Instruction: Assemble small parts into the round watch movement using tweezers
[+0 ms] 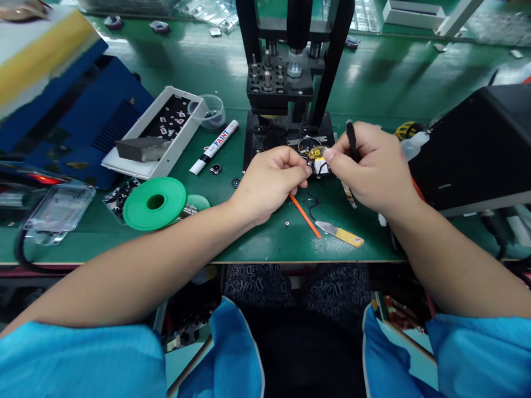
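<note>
Both hands meet at a small electronic assembly [319,165] with yellow tape, a white part and black wires, in front of the black press [280,88]. My left hand [271,179] pinches its left edge between thumb and fingers. On the other side, my right hand [371,163] has its thumb and index finger closed on the assembly's upper right edge. A dark pen-like tool [352,141] is tucked in the right hand's fingers; its kind is unclear. Below the hands lie an orange stick [306,216] and a small blade with a yellow handle [340,233].
A white tray [178,139] with small parts, a paint marker [214,147] and a clear cup [211,112] stand to the left. Closer in is a green spool [155,203]. A blue box [78,116] bounds the left, a black box [481,149] the right.
</note>
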`<control>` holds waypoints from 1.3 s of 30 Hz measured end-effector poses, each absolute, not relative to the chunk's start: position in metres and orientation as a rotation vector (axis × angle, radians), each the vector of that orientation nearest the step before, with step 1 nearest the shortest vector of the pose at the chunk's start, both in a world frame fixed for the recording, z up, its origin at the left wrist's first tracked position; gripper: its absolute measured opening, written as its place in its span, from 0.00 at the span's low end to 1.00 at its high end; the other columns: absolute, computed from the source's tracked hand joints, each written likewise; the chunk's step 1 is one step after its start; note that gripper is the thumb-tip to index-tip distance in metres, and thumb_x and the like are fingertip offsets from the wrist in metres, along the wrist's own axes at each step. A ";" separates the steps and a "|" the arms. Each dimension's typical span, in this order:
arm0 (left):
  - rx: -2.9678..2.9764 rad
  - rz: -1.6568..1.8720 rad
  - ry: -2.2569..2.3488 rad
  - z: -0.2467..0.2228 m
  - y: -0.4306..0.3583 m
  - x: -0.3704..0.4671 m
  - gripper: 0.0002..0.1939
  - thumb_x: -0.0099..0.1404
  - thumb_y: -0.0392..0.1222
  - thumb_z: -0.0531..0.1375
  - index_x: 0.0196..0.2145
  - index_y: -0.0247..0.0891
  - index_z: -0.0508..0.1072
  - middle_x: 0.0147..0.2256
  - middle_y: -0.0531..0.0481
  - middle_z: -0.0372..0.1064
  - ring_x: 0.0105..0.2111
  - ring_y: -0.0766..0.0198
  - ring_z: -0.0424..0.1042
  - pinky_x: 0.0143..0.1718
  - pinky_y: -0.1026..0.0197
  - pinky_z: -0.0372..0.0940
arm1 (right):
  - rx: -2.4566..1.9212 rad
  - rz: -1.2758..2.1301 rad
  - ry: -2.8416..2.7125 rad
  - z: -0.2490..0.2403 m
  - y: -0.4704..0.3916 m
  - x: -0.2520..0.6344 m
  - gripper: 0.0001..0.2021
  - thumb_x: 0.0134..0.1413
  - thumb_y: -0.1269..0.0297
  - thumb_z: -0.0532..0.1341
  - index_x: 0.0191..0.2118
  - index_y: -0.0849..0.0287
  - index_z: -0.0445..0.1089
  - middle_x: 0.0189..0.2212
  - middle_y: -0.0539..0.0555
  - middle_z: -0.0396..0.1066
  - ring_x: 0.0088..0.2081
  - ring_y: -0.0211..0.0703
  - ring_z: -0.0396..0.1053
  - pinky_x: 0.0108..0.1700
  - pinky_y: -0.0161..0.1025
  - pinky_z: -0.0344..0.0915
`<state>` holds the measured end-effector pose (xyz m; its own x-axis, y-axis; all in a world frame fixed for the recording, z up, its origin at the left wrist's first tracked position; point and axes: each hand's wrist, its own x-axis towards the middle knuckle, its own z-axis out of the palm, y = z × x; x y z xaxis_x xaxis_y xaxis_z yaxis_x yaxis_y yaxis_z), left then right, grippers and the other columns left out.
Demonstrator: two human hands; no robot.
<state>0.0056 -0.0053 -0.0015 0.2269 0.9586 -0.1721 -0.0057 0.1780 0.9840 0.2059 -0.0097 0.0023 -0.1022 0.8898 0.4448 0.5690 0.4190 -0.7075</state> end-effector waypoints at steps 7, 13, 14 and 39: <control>1.140 0.953 1.064 -0.002 -0.005 0.007 0.13 0.65 0.22 0.65 0.29 0.38 0.74 0.23 0.57 0.71 0.21 0.73 0.63 0.25 0.67 0.57 | -1.284 0.492 -1.793 0.002 -0.009 0.206 0.14 0.66 0.60 0.71 0.31 0.51 0.69 0.28 0.48 0.70 0.32 0.44 0.68 0.35 0.44 0.66; 1.114 0.930 1.073 0.001 -0.005 0.006 0.12 0.64 0.23 0.65 0.28 0.38 0.73 0.22 0.56 0.70 0.21 0.72 0.62 0.25 0.66 0.56 | -1.267 0.511 -1.802 0.001 -0.008 0.208 0.15 0.67 0.57 0.72 0.31 0.52 0.69 0.28 0.48 0.69 0.32 0.43 0.67 0.35 0.44 0.64; 1.113 0.929 1.073 0.001 -0.005 0.006 0.12 0.63 0.24 0.65 0.28 0.38 0.73 0.22 0.56 0.70 0.21 0.72 0.62 0.25 0.66 0.56 | -1.266 0.511 -1.806 0.002 -0.008 0.208 0.15 0.67 0.56 0.72 0.31 0.52 0.69 0.28 0.48 0.69 0.32 0.43 0.67 0.35 0.43 0.64; 1.201 0.933 1.097 -0.008 -0.004 0.004 0.12 0.58 0.25 0.61 0.24 0.39 0.68 0.20 0.60 0.59 0.22 0.72 0.53 0.25 0.63 0.46 | -1.315 0.539 -1.871 0.012 -0.017 0.203 0.14 0.63 0.61 0.72 0.30 0.52 0.69 0.28 0.48 0.68 0.33 0.43 0.65 0.37 0.44 0.63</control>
<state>0.0035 -0.0035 -0.0078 0.2336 0.9617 -0.1436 0.0125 0.1447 0.9894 0.2034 -0.0167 0.0115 -0.1695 0.9221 0.3479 0.5956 0.3771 -0.7092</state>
